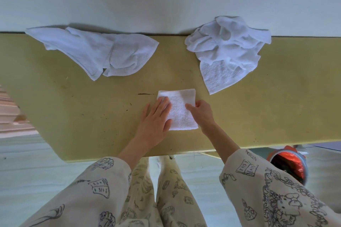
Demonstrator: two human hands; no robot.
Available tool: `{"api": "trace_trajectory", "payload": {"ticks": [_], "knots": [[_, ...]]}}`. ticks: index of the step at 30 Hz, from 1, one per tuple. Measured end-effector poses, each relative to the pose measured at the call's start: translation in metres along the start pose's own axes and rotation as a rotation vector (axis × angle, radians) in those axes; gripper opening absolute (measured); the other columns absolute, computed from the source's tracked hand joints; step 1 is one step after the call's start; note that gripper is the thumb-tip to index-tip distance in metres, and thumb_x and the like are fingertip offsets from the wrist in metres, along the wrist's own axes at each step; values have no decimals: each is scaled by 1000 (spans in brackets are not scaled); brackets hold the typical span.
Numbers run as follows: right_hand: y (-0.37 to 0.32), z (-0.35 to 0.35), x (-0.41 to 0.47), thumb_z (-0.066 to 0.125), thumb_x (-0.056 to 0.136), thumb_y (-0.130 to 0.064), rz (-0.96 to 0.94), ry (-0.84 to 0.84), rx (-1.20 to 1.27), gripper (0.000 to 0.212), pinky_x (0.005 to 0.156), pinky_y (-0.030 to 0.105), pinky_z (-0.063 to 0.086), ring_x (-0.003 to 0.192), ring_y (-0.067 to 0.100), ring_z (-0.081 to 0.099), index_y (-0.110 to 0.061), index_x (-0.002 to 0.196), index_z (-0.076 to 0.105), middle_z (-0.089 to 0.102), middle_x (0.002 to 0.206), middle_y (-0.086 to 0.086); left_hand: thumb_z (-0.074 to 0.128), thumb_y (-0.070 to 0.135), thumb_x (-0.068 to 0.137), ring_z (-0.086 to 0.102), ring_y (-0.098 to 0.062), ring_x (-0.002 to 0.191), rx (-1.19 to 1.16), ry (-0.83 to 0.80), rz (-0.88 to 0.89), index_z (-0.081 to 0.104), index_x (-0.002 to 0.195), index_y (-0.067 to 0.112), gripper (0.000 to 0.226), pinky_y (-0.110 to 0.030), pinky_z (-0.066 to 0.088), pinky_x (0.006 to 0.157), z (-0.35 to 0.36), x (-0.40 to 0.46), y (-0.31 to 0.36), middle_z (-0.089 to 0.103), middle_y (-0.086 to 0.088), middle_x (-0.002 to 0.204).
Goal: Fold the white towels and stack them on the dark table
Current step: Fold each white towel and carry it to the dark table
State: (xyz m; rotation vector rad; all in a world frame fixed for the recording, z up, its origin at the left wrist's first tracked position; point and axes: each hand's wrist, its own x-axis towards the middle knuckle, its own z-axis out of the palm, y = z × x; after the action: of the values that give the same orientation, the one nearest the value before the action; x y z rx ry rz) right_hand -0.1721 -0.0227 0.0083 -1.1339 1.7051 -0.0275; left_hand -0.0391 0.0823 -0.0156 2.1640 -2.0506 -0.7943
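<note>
Small folded white terry towel (180, 110) lying near the front edge of the olive-yellow table (73, 108). Left hand (156, 118) presses it flat, fingers straight and together; right hand (200, 111) pinches its right edge, fingers curled.

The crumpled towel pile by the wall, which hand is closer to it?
Right. The right hand lies on the folded towel's right edge, just below and left of the crumpled pile. The left hand presses the folded towel's left side, farther away.
</note>
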Motion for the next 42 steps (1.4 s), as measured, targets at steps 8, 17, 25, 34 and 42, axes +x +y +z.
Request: {"api": "trace_trajectory", "payload": {"ticks": [8, 17, 25, 34, 42], "knots": [[-25, -15, -23, 59, 83, -8, -118, -147, 60, 14, 58, 28, 36, 70, 21, 47, -7, 70, 53, 49, 69, 4, 36, 19, 96, 36, -22, 132, -483, 148, -362, 35, 138, 14, 42, -33, 29, 106, -25, -30, 13, 39, -5, 143], [-52, 17, -132, 52, 89, -18, -809, -283, -541, 13, 47, 19, 35, 56, 10, 50, -15, 94, 64, 58, 72, -3, 48, 13, 94, 56, -21, 112, -771, 600, -785, 53, 125, 8, 32, -21, 38, 90, -46, -189, 32, 59, -7, 123], [-2, 127, -296, 53, 82, -14, -1145, -585, -850, 22, 59, 29, 29, 70, 24, 44, -19, 63, 43, 48, 67, 1, 44, 16, 96, 57, -20, 111, -840, 930, -1226, 54, 125, 13, 31, -19, 38, 89, -5, -408, 75, 59, -2, 125], [168, 229, -534, 53, 82, -15, -1450, -1002, -967, 4, 54, 27, 32, 70, 22, 48, -13, 80, 56, 55, 72, -1, 42, 19, 97, 61, -19, 103, -864, 1262, -1566, 60, 116, 14, 27, -23, 43, 83, 102, -668, 191, 64, 1, 112], [320, 291, -699, 56, 83, -18, -1593, -1287, -1076, 5, 59, 28, 34, 71, 21, 50, -16, 79, 55, 56, 73, -2, 43, 13, 96, 62, -24, 95, -922, 1465, -1801, 61, 114, 10, 26, -31, 47, 89, 184, -841, 257, 65, -6, 103]]}}
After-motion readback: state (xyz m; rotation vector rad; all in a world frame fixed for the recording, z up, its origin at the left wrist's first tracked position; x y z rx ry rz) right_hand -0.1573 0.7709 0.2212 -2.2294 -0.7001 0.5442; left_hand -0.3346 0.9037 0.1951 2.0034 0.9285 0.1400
